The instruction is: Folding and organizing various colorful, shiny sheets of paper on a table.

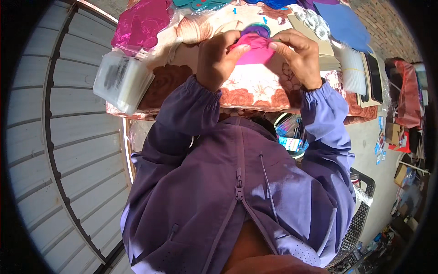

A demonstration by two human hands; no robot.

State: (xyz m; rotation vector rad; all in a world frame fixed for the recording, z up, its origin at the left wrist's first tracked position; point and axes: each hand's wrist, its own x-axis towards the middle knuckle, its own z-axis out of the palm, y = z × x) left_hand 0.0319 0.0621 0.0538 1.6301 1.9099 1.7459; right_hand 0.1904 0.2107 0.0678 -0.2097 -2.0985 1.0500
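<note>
Between my two hands, above the table, a thin, soft bright pink piece [258,51] is stretched out. My left hand [218,61] pinches its left edge between thumb and fingers. The right edge is pinched by my right hand [301,55], thumb toward me. Just behind the pink piece shows a purple rounded piece [256,30] with a teal rim; whether they are joined I cannot tell. A shiny magenta film stack [141,23] lies to the left, and teal flat pieces [200,4] lie at the far edge.
A patterned cloth [237,86] covers the table. Clear plastic sleeves [121,82] stand at its left edge. To the right are white rings [315,23], a blue sheet [344,27] and a bundle of white strips [351,71]. Below the table sits a tub of colourful packets [292,134].
</note>
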